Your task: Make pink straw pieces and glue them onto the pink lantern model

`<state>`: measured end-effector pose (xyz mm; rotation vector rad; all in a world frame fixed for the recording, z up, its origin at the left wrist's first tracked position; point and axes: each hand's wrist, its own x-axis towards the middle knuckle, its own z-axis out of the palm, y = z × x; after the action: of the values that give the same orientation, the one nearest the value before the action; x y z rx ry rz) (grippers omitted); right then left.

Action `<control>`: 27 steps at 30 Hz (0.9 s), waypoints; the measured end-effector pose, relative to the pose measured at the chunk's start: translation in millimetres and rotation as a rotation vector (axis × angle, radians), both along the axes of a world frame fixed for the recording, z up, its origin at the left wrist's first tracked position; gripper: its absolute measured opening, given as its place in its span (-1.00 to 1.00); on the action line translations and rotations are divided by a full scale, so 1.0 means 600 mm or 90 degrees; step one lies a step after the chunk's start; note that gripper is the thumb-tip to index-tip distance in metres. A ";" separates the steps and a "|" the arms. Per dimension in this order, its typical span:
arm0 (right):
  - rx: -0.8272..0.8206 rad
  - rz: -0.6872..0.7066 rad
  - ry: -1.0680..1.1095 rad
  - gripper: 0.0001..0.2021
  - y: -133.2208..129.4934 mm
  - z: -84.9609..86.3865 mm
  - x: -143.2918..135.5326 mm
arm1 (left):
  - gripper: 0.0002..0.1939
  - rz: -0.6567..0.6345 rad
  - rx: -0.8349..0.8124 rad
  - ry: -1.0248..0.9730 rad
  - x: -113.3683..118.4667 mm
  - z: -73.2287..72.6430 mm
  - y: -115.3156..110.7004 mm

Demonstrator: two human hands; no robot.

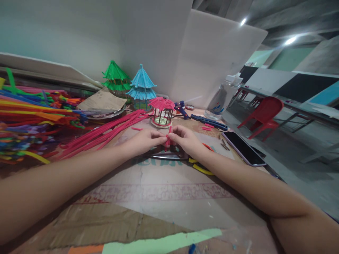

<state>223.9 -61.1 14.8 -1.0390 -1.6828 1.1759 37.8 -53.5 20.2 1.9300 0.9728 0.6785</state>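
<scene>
Between the fingertips of my left hand [150,139] and my right hand [185,139] is a short pink pipe cleaner piece [167,141]. Both hands pinch it over a shiny tray [166,157]. Just beyond them stands a small pavilion model [162,109] with a pink fringed roof and thin brown posts. Long pink pipe cleaners [103,135] lie in a bundle to the left of my left hand. Short cut pink pieces [208,127] rest to the right. Scissors with yellow handles [202,169] lie partly under my right forearm.
Green [116,77] and blue [141,86] roofed models stand behind. A blue glue gun [182,109], dark pliers-like tool [209,121], clear bottle [215,102] and phone [243,148] are at the right. Many coloured pipe cleaners [29,116] fill the left side. A red chair [263,116] stands beyond.
</scene>
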 end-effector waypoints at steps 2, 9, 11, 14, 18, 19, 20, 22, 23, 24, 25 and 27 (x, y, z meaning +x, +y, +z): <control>0.000 0.004 0.004 -0.82 0.001 -0.002 0.000 | -0.66 0.003 0.005 0.003 -0.001 -0.002 0.001; 0.020 -0.006 0.000 -0.83 0.003 -0.003 -0.002 | -0.68 -0.010 0.008 -0.012 -0.004 -0.012 0.006; 0.028 -0.006 -0.015 -0.84 0.002 -0.003 -0.002 | -0.67 -0.011 0.006 -0.015 -0.003 -0.012 0.006; 0.045 -0.010 -0.052 -0.85 0.002 -0.006 0.000 | -0.65 -0.008 0.005 -0.011 -0.002 -0.012 0.005; 0.054 0.004 -0.056 -0.83 0.002 -0.009 0.001 | -0.65 0.001 -0.001 -0.011 -0.002 -0.011 0.004; 0.051 0.008 -0.053 -0.83 0.002 -0.010 0.002 | -0.66 -0.001 -0.002 -0.013 -0.002 -0.011 0.005; 0.046 0.012 -0.050 -0.83 0.002 -0.009 0.001 | -0.66 -0.004 0.000 -0.013 -0.002 -0.011 0.005; 0.037 0.015 -0.048 -0.82 0.002 -0.009 0.001 | -0.66 -0.009 0.008 -0.007 -0.002 -0.013 0.007; 0.036 0.016 -0.050 -0.82 0.002 -0.009 0.001 | -0.66 -0.011 0.014 -0.003 -0.003 -0.014 0.008; 0.035 0.017 -0.054 -0.82 0.002 -0.009 0.001 | -0.65 -0.015 0.019 -0.002 -0.003 -0.016 0.009; 0.036 0.018 -0.058 -0.81 0.002 -0.009 0.002 | -0.65 -0.020 0.025 -0.003 -0.003 -0.018 0.010; 0.038 0.021 -0.067 -0.81 0.003 -0.010 0.002 | -0.66 -0.028 0.033 -0.009 -0.004 -0.020 0.012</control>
<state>225.1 -59.4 8.8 -1.0561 -1.8118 1.1022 35.7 -46.3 8.2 1.9837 0.9087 0.6970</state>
